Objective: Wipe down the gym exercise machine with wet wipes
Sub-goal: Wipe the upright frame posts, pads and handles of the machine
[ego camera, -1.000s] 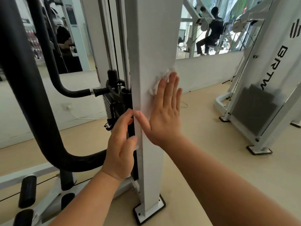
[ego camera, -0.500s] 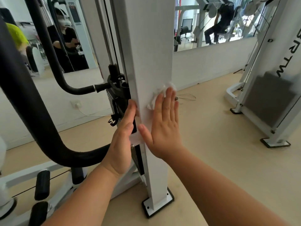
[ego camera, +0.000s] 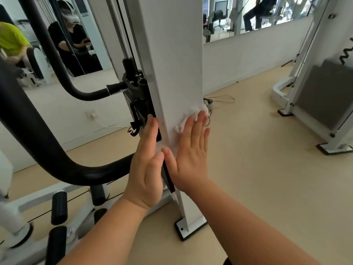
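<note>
A white upright post [ego camera: 172, 54] of the gym machine fills the middle of the head view and ends in a black-edged foot plate [ego camera: 188, 227]. My right hand [ego camera: 189, 152] lies flat on the post's front face, fingers straight, pressing a crumpled white wet wipe [ego camera: 188, 117] that shows above the fingertips. My left hand [ego camera: 146, 169] rests flat against the post's left edge, fingers straight and pointing up, beside the black weight stack [ego camera: 141, 104].
A thick black curved padded bar [ego camera: 38, 134] sweeps across the left. Black foam rollers [ego camera: 59, 207] sit low on the white base frame. Another white machine [ego camera: 321, 88] stands at right on the beige floor. A mirror [ego camera: 63, 44] reflects people. A cable [ego camera: 221, 98] lies by the wall.
Both hands have slid down the post, the right one carrying the wipe lower along the front face. The view has tilted downward with them.
</note>
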Action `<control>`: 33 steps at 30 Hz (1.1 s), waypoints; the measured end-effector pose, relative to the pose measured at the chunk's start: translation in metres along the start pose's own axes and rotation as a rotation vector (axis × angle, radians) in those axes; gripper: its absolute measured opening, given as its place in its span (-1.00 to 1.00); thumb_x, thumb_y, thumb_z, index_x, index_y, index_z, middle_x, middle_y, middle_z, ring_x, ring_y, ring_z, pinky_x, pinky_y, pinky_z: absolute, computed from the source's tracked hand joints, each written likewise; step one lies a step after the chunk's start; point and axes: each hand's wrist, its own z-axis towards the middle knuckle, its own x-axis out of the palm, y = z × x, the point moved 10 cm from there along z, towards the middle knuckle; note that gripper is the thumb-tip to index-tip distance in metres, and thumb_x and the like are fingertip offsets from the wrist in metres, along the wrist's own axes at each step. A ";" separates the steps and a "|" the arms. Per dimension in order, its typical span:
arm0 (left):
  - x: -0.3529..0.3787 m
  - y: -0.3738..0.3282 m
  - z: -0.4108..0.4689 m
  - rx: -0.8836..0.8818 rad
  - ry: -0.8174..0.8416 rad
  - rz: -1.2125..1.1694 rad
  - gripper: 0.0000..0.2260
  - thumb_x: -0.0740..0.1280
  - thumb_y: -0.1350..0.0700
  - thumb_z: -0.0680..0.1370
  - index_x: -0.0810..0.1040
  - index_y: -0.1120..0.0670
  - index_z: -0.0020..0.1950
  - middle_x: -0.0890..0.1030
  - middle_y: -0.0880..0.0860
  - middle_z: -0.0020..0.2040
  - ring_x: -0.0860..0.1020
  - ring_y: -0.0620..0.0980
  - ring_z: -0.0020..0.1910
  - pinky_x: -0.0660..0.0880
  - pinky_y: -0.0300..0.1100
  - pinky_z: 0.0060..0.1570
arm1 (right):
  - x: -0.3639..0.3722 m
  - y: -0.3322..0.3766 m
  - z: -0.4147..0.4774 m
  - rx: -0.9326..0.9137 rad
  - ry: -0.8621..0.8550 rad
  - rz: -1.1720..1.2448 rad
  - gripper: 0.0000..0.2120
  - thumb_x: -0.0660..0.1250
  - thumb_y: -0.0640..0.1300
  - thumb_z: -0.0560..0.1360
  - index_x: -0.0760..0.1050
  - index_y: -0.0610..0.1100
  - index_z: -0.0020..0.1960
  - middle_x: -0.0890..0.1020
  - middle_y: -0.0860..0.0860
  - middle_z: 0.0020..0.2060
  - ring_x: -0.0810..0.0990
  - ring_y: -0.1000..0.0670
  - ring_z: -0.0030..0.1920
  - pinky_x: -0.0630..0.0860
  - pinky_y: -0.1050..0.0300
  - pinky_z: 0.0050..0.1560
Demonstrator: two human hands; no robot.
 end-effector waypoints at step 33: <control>0.104 0.132 -0.111 0.453 0.529 1.278 -0.33 0.17 0.23 0.48 0.15 0.15 0.62 0.11 0.09 0.66 0.05 0.15 0.63 -0.16 0.32 0.54 | 0.173 -0.128 -0.203 0.626 -0.052 0.303 -0.17 -0.09 0.31 0.65 -0.46 -0.13 0.60 -0.38 -0.10 0.62 -0.36 -0.10 0.63 -0.33 -0.13 0.61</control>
